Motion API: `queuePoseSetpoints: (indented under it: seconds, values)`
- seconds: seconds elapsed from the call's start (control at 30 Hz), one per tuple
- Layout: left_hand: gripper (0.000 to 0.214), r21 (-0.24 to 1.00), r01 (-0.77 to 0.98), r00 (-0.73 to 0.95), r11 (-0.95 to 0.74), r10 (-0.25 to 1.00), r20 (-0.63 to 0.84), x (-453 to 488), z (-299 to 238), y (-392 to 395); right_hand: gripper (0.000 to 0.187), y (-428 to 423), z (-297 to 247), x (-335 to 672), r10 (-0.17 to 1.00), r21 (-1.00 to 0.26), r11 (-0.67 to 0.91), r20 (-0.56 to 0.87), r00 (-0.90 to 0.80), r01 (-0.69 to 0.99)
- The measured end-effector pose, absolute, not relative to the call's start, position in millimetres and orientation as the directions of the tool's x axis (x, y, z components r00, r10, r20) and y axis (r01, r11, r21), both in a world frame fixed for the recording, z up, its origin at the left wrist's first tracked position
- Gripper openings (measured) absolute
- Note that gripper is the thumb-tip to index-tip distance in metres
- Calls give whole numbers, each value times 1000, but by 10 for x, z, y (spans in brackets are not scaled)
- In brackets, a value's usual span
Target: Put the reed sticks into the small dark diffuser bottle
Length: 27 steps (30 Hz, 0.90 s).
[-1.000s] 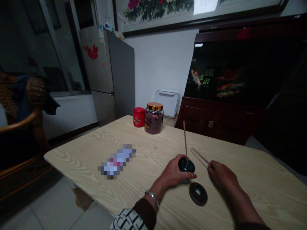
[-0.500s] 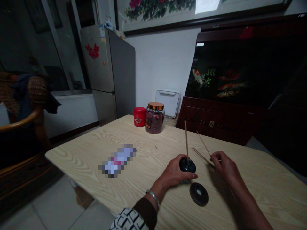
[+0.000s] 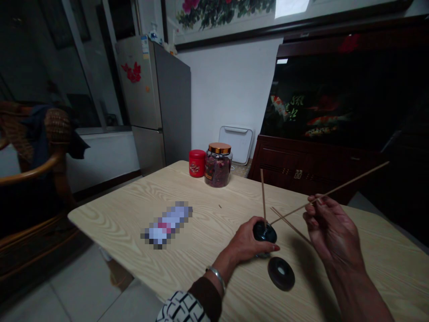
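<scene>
My left hand (image 3: 246,239) is wrapped round a small dark glass diffuser bottle (image 3: 264,232) on the table. One reed stick (image 3: 263,197) stands upright in the bottle. Between the thumb and fingers of my right hand (image 3: 330,223) is another long reed stick (image 3: 355,183), held at a slant. The low end of that stick reaches the bottle's rim; whether it is inside the opening I cannot tell. More loose reed sticks (image 3: 291,225) lie on the table between the hands. A round black cap with a pale centre (image 3: 281,273) lies just in front of the bottle.
On the wood-grain table (image 3: 134,192), a blurred-out flat packet (image 3: 169,226) lies to the left. A red canister (image 3: 197,163) and a jar of dried petals with a copper lid (image 3: 217,166) stand at the back. Behind are a fridge (image 3: 172,98) and a fish tank (image 3: 318,98).
My right hand has moved right and turned, lifting a reed stick whose lower end now meets the bottle's rim. My left hand keeps its hold on the bottle.
</scene>
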<state>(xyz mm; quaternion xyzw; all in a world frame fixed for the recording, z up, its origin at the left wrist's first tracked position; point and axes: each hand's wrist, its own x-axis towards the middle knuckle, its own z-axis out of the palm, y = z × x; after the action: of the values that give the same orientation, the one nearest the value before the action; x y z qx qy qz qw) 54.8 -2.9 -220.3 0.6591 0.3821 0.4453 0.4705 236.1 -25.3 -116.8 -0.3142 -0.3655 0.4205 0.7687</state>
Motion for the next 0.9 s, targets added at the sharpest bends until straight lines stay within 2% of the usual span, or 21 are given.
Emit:
queuePoseSetpoints:
  seconds: [0.37,0.5,0.6,0.7,0.77,0.9]
  values:
    - [72,957,77,311,-280,918,244,549,-2191,-38,28,-196,-1345,2138,894,-873,428,372,250,-233]
    - [69,955,81,321,-286,914,247,549,-2193,-33,35,-179,-1471,2132,958,-962,273,270,101,-13]
    - [70,955,84,314,-283,917,244,548,-2180,-36,39,-115,-1567,2292,967,-953,234,249,58,193]
    - [73,959,85,308,-270,922,232,548,-2173,-42,41,20,-1720,2656,929,-841,207,329,169,500]
    - [72,962,69,317,-264,920,230,549,-2179,-42,39,107,-1860,2939,898,-626,39,364,247,779]
    - [72,968,54,320,-245,922,216,550,-2198,-36,37,171,-2142,3297,889,-442,-144,334,312,885]
